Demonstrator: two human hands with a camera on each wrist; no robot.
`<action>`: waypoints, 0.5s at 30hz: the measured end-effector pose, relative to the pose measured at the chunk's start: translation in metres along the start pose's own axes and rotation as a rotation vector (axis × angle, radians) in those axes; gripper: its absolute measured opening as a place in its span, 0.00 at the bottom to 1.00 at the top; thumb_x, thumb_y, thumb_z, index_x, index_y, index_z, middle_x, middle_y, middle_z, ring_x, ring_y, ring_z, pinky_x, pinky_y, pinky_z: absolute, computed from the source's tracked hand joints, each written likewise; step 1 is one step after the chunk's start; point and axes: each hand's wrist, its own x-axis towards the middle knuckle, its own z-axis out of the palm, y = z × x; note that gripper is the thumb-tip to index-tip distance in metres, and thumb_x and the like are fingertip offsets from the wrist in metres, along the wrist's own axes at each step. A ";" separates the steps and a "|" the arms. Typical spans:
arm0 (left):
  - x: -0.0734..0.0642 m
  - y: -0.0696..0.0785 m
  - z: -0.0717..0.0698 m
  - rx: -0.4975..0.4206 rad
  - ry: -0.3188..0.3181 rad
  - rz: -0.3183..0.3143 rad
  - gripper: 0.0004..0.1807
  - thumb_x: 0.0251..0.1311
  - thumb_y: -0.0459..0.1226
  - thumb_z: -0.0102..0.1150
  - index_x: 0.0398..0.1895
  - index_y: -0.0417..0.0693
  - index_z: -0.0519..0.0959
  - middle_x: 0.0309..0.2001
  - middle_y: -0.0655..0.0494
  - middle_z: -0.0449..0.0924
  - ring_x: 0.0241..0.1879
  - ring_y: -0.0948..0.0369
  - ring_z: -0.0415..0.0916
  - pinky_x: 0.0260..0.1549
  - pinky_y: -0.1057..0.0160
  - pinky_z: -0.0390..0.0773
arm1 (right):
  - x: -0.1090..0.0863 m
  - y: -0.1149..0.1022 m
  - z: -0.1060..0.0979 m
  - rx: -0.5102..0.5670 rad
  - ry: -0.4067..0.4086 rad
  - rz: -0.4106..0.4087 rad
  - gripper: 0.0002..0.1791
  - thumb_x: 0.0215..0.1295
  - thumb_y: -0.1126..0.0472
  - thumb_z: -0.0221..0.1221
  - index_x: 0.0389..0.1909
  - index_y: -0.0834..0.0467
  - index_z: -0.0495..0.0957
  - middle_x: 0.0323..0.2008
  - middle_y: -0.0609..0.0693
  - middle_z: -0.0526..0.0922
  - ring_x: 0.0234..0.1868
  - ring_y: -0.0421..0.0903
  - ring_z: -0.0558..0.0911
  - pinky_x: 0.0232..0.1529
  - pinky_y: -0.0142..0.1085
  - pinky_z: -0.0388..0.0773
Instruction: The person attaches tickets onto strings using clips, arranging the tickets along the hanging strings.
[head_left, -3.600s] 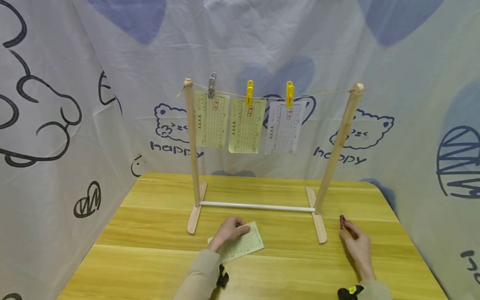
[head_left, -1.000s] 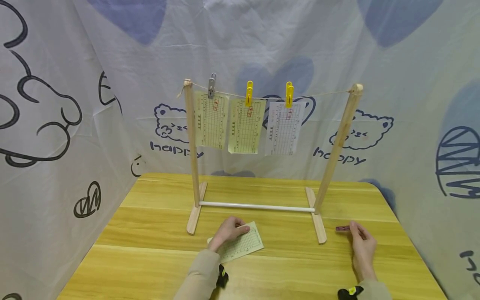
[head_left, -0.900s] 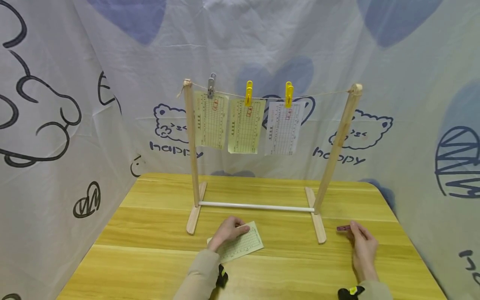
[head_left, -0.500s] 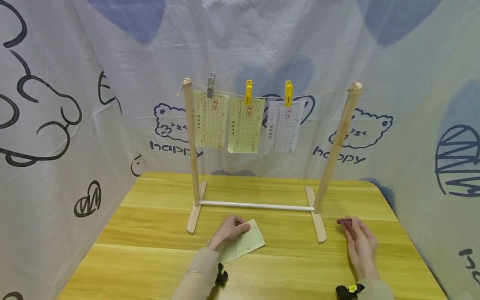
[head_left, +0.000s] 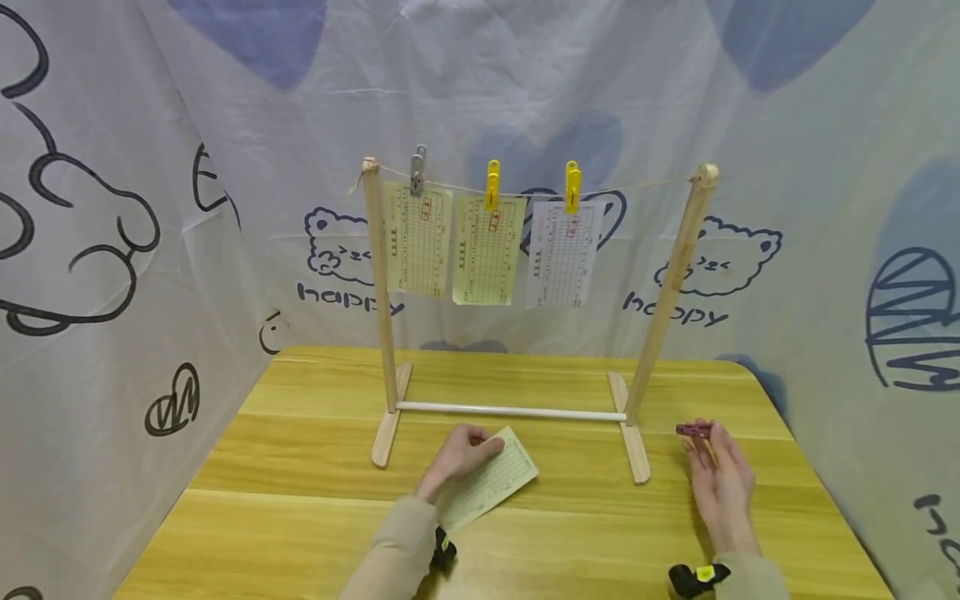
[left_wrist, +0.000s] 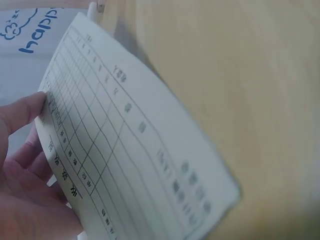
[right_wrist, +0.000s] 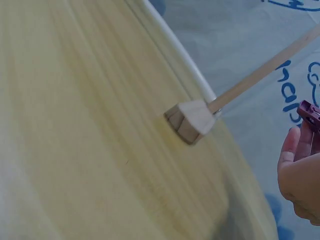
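Observation:
A pale green printed slip (head_left: 495,479) is pinched by its upper edge in my left hand (head_left: 459,457), thumb on the printed face. The left wrist view shows the slip (left_wrist: 115,145) tilted up off the wood, its ruled lines and characters facing the camera. To the right of the rack, my right hand (head_left: 722,483) holds a dark red clothespin (head_left: 693,430) at the fingertips, the pin lying sideways. In the right wrist view the clothespin (right_wrist: 310,114) is cut off by the right edge, above the curled fingers.
A wooden rack with two posts (head_left: 673,292) and a white bottom bar (head_left: 510,411) stands on the table (head_left: 300,517). From its string hang two yellow-green slips (head_left: 489,258) and a white slip (head_left: 564,258), held by a grey clothespin (head_left: 417,172) and two yellow clothespins (head_left: 573,187). A printed curtain surrounds the table.
My left hand has lifted the slip, tilting it upward. The right hand has risen slightly, having turned the clothespin from upright to sideways earlier. The hanging slips stay in place.

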 end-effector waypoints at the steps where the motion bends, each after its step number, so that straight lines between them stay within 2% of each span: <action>1: 0.000 0.001 0.000 -0.019 0.006 0.003 0.14 0.66 0.41 0.63 0.37 0.36 0.85 0.29 0.49 0.83 0.25 0.66 0.69 0.25 0.71 0.70 | 0.000 0.000 0.002 -0.001 -0.002 -0.001 0.08 0.72 0.65 0.57 0.43 0.62 0.83 0.41 0.53 0.87 0.43 0.47 0.87 0.45 0.36 0.86; 4: 0.001 0.004 0.000 -0.076 0.026 0.004 0.14 0.66 0.41 0.62 0.37 0.36 0.86 0.29 0.48 0.84 0.24 0.66 0.70 0.25 0.71 0.71 | -0.001 0.000 0.008 0.007 -0.014 -0.013 0.07 0.72 0.66 0.56 0.43 0.61 0.82 0.40 0.52 0.85 0.41 0.47 0.86 0.42 0.37 0.85; 8: 0.001 0.011 0.001 -0.149 0.067 -0.001 0.15 0.66 0.41 0.63 0.40 0.35 0.85 0.34 0.42 0.87 0.27 0.65 0.74 0.26 0.71 0.73 | -0.003 0.000 0.016 -0.009 -0.029 -0.036 0.07 0.72 0.65 0.56 0.44 0.61 0.82 0.40 0.50 0.83 0.40 0.46 0.85 0.40 0.37 0.84; 10: -0.002 0.020 0.000 -0.187 0.086 -0.003 0.15 0.66 0.39 0.62 0.41 0.32 0.85 0.36 0.37 0.86 0.28 0.65 0.74 0.26 0.71 0.72 | -0.004 0.000 0.019 -0.014 -0.035 -0.046 0.08 0.71 0.65 0.57 0.45 0.61 0.82 0.41 0.50 0.83 0.40 0.45 0.85 0.39 0.37 0.83; 15: -0.001 0.029 0.002 -0.307 0.126 -0.013 0.14 0.63 0.36 0.65 0.41 0.30 0.84 0.34 0.39 0.88 0.25 0.67 0.75 0.25 0.71 0.73 | -0.007 -0.001 0.026 0.001 -0.065 -0.060 0.09 0.72 0.65 0.55 0.45 0.62 0.82 0.41 0.50 0.82 0.41 0.46 0.85 0.39 0.37 0.83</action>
